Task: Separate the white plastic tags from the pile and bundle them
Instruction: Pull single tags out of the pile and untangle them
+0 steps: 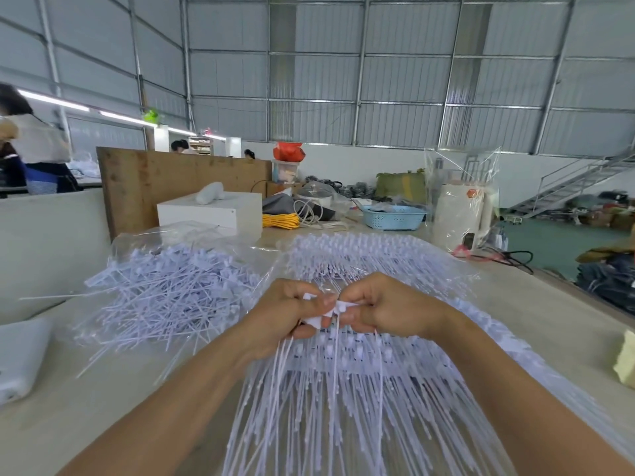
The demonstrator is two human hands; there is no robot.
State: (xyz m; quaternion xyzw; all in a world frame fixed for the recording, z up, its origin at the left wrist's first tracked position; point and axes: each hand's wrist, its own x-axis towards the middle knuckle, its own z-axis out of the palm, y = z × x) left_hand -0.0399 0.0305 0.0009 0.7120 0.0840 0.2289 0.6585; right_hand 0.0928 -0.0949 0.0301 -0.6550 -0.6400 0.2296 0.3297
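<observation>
A big pile of white plastic tags [360,389] lies in aligned rows on the table in front of me, thin tails pointing toward me. Above its middle, my left hand [288,314] grips a small bunch of tags [318,319] by their flat heads, the tails hanging down from my fingers. My right hand [381,309] pinches the head of one tag right beside the left thumb, so both hands meet. A second, loose heap of separated tags [168,290] rests on a clear plastic bag to the left.
A white box [209,211], yellow cord [280,221], blue basket [395,218] and wrapped white appliance [460,214] stand at the table's far end. A plastic bag [20,359] lies at the left edge, a yellowish object [625,362] at the right. People work at back left.
</observation>
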